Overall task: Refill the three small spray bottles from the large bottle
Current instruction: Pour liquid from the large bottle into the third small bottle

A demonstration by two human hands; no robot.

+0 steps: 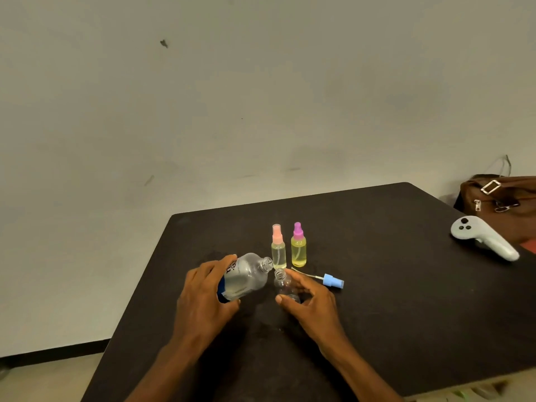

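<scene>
- The left hand covers the lower body and most of the label of the large bottle. Only a fragment of lettering and a blue edge show.
- The liquid level in the large bottle is hard to make out, and so is any stream at its mouth.
- The right hand partly hides the base of the uncapped small bottle. Its contents cannot be determined.
- The frame edge cuts off the brown bag at the far right, and both forearms at the bottom.
- Large bottles: one. It is clear and uncapped, and is tilted with its mouth pointing right, just beside the open neck of the uncapped small bottle. The left hand's fingers are wrapped around it.
- Small bottles: three.
  - The uncapped small bottle stands at the centre of the tabletop. The right hand's thumb and fingers grasp it.
  - The pink-capped spray bottle and the purple-capped spray bottle stand upright side by side, just behind it. Both contain yellowish liquid.
- Loose spray heads: one. The blue spray head lies on its side to the right of the right hand, with its dip tube pointing left.
- Hands: two, each grasping one bottle.
- Other items: one pale controller lies near the right edge of the tabletop, in front of the bag.
</scene>
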